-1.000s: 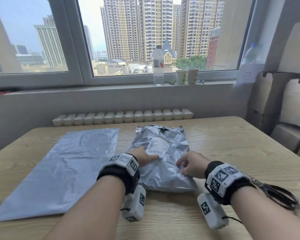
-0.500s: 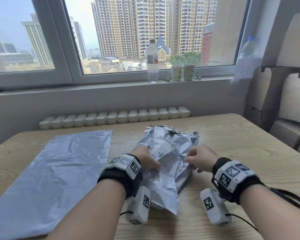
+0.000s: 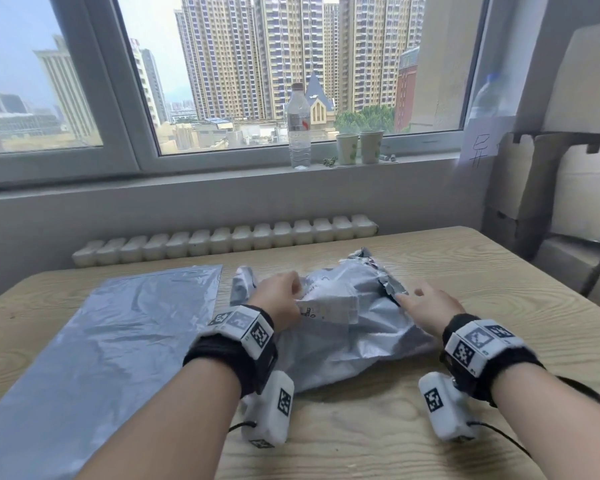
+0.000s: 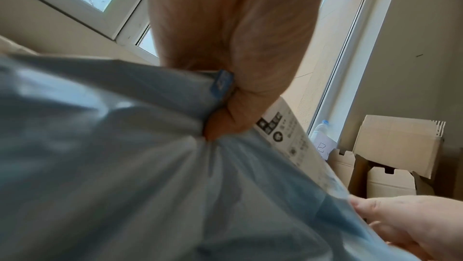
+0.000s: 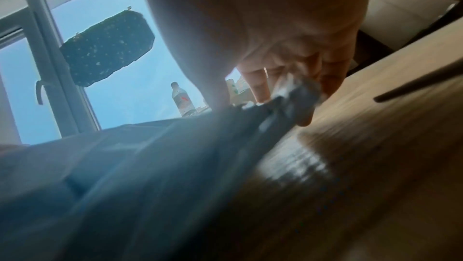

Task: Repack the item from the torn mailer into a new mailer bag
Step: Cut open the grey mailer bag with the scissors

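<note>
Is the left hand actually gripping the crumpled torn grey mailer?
Touching. The left wrist view shows the left hand bunching the crumpled torn grey plastic mailer in its grip.

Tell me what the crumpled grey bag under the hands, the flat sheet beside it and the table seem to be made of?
Torn mailer: thin grey plastic film, by its soft creases, sheen and ragged torn edge.
New mailer bag: seemingly the same film, glossy, lying flat with faint wrinkles.
Table: pale wood grain, matte; whether solid wood or laminate cannot be told.
</note>
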`<action>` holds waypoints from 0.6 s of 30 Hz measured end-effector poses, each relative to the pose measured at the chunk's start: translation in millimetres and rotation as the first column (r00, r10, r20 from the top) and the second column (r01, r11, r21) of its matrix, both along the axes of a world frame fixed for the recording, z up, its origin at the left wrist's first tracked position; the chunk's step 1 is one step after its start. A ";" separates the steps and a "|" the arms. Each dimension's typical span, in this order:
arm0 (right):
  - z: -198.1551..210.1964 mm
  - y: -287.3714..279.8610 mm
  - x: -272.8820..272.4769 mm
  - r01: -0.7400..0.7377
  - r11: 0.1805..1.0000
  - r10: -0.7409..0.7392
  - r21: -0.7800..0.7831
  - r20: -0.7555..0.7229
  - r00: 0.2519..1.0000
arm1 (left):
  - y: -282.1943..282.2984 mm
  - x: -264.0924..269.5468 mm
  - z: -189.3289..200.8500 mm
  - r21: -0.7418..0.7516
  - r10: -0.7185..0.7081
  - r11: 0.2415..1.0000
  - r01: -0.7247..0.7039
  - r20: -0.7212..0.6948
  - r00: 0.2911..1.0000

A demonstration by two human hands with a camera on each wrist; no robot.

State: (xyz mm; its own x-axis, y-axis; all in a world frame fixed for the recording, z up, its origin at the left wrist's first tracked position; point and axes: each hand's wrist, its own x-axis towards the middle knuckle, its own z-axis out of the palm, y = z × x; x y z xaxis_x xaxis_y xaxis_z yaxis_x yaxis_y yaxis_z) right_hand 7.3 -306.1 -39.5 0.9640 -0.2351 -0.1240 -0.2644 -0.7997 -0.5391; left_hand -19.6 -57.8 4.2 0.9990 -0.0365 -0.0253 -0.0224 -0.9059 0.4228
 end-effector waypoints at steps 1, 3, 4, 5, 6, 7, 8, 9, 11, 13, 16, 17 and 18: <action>0.6 -1.1 0.1 -0.003 0.999 0.002 0.038 0.008 1.000 | 0.1 -1.6 2.3 -0.003 -0.017 1.000 0.018 0.031 0.999; 3.8 -1.9 -1.6 -0.027 0.987 0.023 0.157 0.030 0.999 | 0.2 -4.8 7.4 0.024 -0.045 0.999 0.043 0.096 0.994; 5.7 -1.8 -3.7 -0.043 0.976 0.036 0.215 0.035 0.999 | 0.3 -6.7 9.8 0.045 -0.046 0.998 0.041 0.118 0.992; 7.3 -1.8 -6.5 -0.052 0.965 0.045 0.255 0.035 0.998 | 0.8 -8.4 12.0 0.067 -0.038 0.997 0.029 0.135 0.990; 7.7 -2.4 -9.2 -0.055 0.955 0.049 0.293 0.028 0.998 | 1.8 -9.2 12.8 0.091 -0.026 0.996 0.013 0.148 0.989; 6.6 -3.3 -11.2 -0.049 0.939 0.046 0.342 0.019 0.999 | 3.2 -10.0 12.5 0.113 -0.018 0.994 0.000 0.155 0.988; 4.4 -4.2 -12.5 -0.040 0.919 0.038 0.392 0.014 0.999 | 4.7 -10.4 10.6 0.132 -0.016 0.991 -0.005 0.151 0.988; 3.0 -4.9 -13.4 -0.030 0.899 0.027 0.436 0.013 1.000 | 5.2 -11.8 8.7 0.150 -0.022 0.989 0.000 0.142 0.990; 2.7 -6.0 -15.6 -0.016 0.863 0.009 0.505 0.016 1.000 | 4.2 -11.9 2.7 0.161 -0.059 0.986 0.038 0.129 0.990; 3.9 -6.1 -19.7 -0.036 0.835 0.034 0.550 0.014 0.999 | -0.9 -10.6 -2.9 0.141 -0.110 0.985 0.097 0.088 0.990; 4.1 -4.9 -26.6 -0.153 0.858 0.192 0.490 -0.030 0.981 | -5.3 -5.8 -13.1 0.176 -0.161 0.970 0.165 -0.040 0.986; 3.0 -4.2 -27.8 -0.181 0.866 0.218 0.466 -0.027 0.976 | -3.9 -3.6 -18.3 0.210 -0.163 0.962 0.176 -0.079 0.984; 0.9 -4.0 -27.2 -0.191 0.875 0.219 0.444 -0.013 0.976 | -1.2 -1.7 -24.0 0.248 -0.161 0.952 0.179 -0.093 0.983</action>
